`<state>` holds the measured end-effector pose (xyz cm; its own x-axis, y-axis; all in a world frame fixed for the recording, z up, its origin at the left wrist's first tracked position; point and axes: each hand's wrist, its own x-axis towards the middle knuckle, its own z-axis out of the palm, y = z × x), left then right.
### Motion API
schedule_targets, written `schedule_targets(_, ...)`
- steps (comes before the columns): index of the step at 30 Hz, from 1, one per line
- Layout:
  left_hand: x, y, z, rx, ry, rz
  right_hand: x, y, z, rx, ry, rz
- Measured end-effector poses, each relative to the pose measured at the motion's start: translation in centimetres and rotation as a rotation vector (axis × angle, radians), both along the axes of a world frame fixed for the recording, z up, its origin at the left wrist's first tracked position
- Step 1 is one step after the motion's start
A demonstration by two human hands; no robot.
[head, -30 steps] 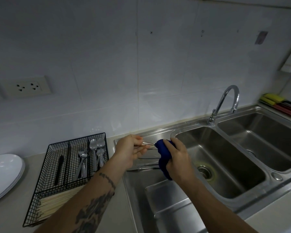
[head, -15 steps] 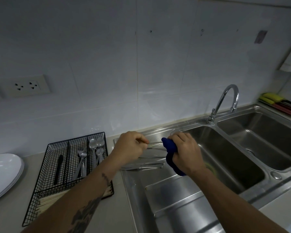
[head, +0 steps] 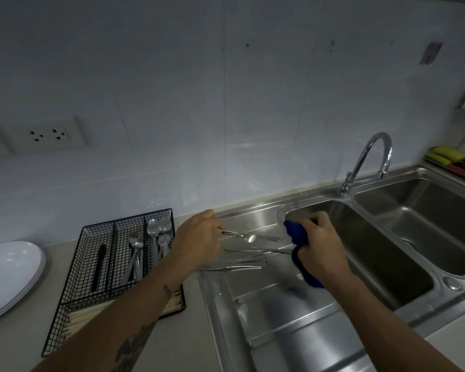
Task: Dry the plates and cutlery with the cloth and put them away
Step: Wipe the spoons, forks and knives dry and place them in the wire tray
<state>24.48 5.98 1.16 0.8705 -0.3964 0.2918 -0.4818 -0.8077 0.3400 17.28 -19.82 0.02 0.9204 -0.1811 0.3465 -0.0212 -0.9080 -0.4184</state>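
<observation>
Head view: my left hand [head: 199, 241] pinches a utensil [head: 232, 233] over the drainboard [head: 279, 299], just right of the wire tray [head: 73, 264]. My right hand [head: 321, 248] fists the blue cloth [head: 297, 234] at the basin's [head: 373, 237] left edge. Loose cutlery [head: 242, 260] lies between; plates [head: 11, 272] sit left of the tray.

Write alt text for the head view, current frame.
Over a steel drainboard, the left hand holds a thin piece of cutlery by one end and the right hand clutches a blue cloth. More cutlery lies on the drainboard; a black wire cutlery tray and stacked white plates sit left.
</observation>
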Motion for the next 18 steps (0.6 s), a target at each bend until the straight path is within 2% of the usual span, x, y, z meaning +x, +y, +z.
schedule_targets(3, -0.1, -0.8, 0.6, -0.056, 0.116, 0.001, 0.2, 1.9, 1.7, 0.045, -0.096, 0.01)
schedule_targets(6, -0.5, -2.5, 1.3, -0.22, 0.287, 0.024, 0.6, 4.9, 3.1, 0.056, -0.18, 0.081)
schedule_targets(11, -0.7, -2.8, 2.7, -0.34, 0.519, 0.085, 0.4, 6.6, -0.7, -0.063, -0.272, 0.322)
schedule_targets(13, -0.9, -2.1, 2.5, -0.372, 0.572, 0.112, 0.3, 5.9, -1.5, -0.102, -0.258, 0.314)
schedule_targets(18, -1.3, -1.7, 1.8, -0.426, 0.632, 0.156, 0.0, 6.1, -2.4, -0.008, -0.21, 0.179)
